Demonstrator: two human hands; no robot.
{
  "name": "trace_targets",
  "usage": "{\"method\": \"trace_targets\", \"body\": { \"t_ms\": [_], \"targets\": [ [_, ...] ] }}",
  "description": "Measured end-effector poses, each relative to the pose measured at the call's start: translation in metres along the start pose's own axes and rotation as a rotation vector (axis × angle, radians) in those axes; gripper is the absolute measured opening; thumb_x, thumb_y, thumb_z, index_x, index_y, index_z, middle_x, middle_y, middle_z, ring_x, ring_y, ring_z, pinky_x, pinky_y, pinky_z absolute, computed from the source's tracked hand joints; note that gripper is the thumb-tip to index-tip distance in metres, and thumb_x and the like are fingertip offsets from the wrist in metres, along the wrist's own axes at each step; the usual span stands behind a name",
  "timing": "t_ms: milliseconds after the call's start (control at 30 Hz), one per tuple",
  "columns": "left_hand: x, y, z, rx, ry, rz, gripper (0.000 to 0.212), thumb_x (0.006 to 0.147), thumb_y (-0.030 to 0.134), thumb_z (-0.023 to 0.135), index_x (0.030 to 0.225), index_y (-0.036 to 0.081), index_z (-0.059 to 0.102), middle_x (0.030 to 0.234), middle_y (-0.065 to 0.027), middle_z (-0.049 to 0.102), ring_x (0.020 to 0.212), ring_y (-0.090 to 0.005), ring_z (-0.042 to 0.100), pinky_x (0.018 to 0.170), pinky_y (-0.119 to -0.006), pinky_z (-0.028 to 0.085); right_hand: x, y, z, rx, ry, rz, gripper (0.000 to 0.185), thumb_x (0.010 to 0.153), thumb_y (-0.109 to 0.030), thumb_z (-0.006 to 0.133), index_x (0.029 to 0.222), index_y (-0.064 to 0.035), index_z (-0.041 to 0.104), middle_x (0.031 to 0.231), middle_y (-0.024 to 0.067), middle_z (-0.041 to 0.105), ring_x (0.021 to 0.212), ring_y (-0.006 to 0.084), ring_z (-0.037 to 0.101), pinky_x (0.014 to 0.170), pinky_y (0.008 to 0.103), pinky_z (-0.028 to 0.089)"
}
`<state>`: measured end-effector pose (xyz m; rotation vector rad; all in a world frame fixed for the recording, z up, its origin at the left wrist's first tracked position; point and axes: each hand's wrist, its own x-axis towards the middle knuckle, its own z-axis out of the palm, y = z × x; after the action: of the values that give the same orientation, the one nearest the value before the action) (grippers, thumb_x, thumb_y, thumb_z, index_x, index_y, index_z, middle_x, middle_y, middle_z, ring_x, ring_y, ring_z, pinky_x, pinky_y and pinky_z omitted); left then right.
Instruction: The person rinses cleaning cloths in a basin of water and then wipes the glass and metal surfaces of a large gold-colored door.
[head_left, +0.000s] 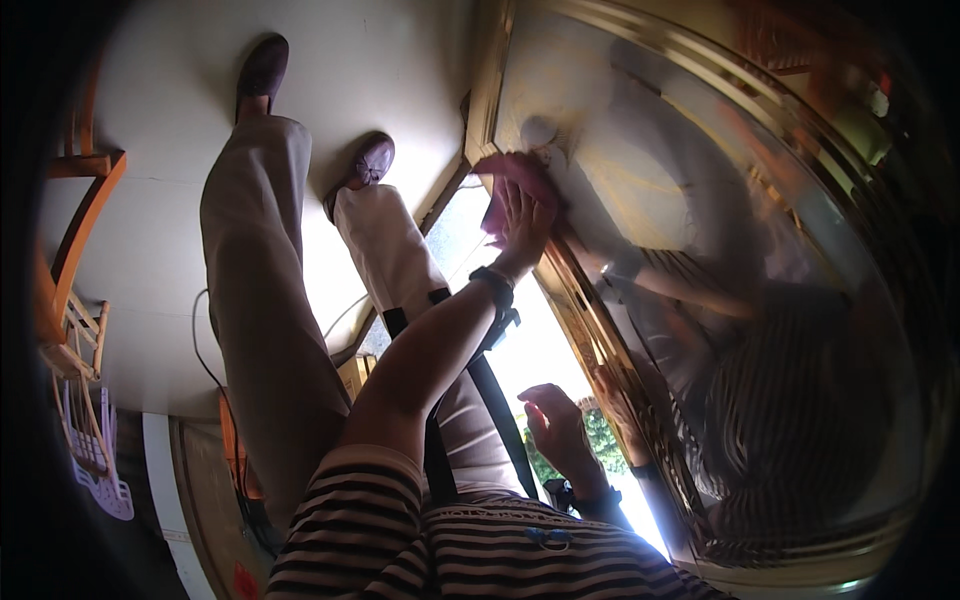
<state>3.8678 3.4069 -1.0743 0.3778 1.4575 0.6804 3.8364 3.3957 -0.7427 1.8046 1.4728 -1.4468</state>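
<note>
My left hand presses a dark pink cloth flat against a shiny, mirror-like door panel. Its fingers are spread over the cloth. A gold-coloured metal frame edges the panel, and my arms and striped shirt are reflected in it. Lower down, my right hand is near the door's edge, loosely curled with the thumb apart and nothing visible in it. I cannot tell whether it touches the frame. Dark bands with devices circle both wrists.
On the left stand an orange wooden chair, a small bamboo-like seat and a lilac plastic item. A thin dark cable runs beside my leg. Black straps hang before my thigh. Bright daylight and green foliage show through the doorway.
</note>
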Motion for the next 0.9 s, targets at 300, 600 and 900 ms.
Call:
{"method": "trace_targets", "body": {
  "t_ms": [300,600,900],
  "targets": [
    [0.145,-0.087,-0.040,-0.562,-0.100,-0.298,0.055,0.106,0.050,0.037,0.136,0.004,0.043,0.121,-0.0089,0.059,0.103,-0.0179,0.058,0.091,-0.035,0.050,0.058,0.005,0.025,-0.023,-0.081,-0.064,0.014,0.081,0.001,0.064,0.093,-0.0014,0.057,0.088,0.0135,0.057,0.079,0.0300,0.061,0.073,0.0369,0.051],
    [0.137,-0.046,-0.072,-1.034,-0.322,-0.588,0.068,0.099,0.065,0.036,0.124,0.003,0.047,0.116,-0.0149,0.062,0.099,-0.0260,0.065,0.091,-0.044,0.055,0.063,0.023,0.025,0.139,-0.151,-0.039,0.013,0.083,-0.007,0.065,0.089,-0.0036,0.054,0.084,0.0095,0.052,0.073,0.0239,0.056,0.064,0.0341,0.047],
    [0.044,0.078,-0.053,-1.192,-0.407,-0.689,0.033,0.109,0.029,0.036,0.127,0.001,0.036,0.123,-0.0199,0.057,0.105,-0.0285,0.063,0.099,-0.046,0.054,0.077,0.041,0.030,0.206,-0.343,-0.093,0.020,0.072,-0.007,0.066,0.080,-0.0027,0.048,0.080,0.0134,0.051,0.071,0.0332,0.054,0.064,0.0419,0.046]
  ]
}}
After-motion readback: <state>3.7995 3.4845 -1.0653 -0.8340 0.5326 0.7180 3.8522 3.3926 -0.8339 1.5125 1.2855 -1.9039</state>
